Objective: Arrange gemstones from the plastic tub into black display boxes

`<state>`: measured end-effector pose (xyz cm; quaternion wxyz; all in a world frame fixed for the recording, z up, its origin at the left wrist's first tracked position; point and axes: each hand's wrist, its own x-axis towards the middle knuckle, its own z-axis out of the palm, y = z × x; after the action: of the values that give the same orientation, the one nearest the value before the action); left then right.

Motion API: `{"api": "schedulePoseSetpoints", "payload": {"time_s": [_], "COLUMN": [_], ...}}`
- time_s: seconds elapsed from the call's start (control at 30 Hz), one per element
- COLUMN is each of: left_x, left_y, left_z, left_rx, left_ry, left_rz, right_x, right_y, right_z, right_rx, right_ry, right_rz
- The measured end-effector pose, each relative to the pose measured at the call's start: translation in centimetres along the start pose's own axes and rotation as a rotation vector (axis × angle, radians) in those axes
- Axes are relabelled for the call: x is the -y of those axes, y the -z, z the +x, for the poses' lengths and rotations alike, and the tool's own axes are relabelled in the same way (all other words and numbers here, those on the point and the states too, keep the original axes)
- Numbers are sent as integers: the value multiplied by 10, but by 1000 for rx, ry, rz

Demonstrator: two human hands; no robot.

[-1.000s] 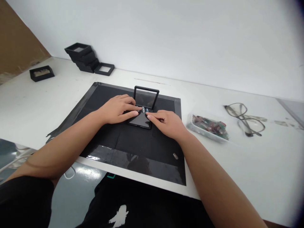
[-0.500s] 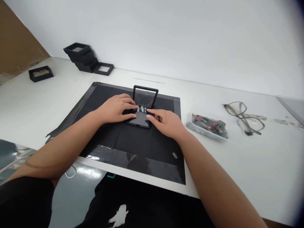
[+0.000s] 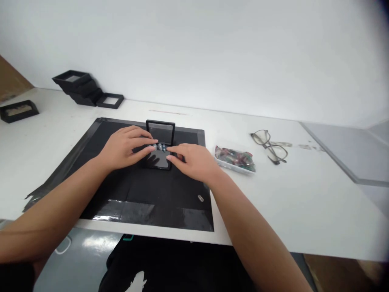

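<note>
A black framed display case (image 3: 161,163) lies opened on a black mat (image 3: 136,190), its lid (image 3: 161,132) standing up at the back. Several shiny blue-grey polished stones (image 3: 160,147) sit in a row on the clear film near the hinge. My left hand (image 3: 126,147) reaches in from the left, fingers apart, fingertips at the left end of the row. From the right comes my right hand (image 3: 194,160), index finger pointing at the row's right end and thumb over the case's right edge. Its other fingers are curled underneath, partly hidden.
A clear plastic tub (image 3: 235,160) of wrapped coloured pieces stands right of the mat, with eyeglasses (image 3: 270,146) beyond it. Stacked black frames (image 3: 80,87) stand at the back left, another filled frame (image 3: 18,110) farther left. A small clear piece (image 3: 200,198) lies on the mat.
The whole view has shifted, so the table things appear farther left. Both hands stay at the row of stones, with only slight finger movement.
</note>
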<state>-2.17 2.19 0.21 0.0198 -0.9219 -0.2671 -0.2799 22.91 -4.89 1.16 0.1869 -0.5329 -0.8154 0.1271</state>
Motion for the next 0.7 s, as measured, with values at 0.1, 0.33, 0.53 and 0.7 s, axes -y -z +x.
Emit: {"api": "schedulePoseSetpoints", "payload": {"time_s": [0.1,0.33,0.53,0.7], "left_x": [-24,-95,-123,-135], "left_y": [5,-22,-97,-118], "left_z": [7,60,132,136], "left_rx": [-73,84,196,353], "left_ry": [-63,-270,-243,-226], "left_rz": [-114,-254,-76,-97], "right_x": [-23,-120,-128,-129], "right_y": [43,84,72,69], "right_z": [-27,-91,-95,-94], "right_rx": [-333,-516,-277,-108], "right_ry": [-65,-553,-573,-475], "right_rz": [149,87,-61,-186]}}
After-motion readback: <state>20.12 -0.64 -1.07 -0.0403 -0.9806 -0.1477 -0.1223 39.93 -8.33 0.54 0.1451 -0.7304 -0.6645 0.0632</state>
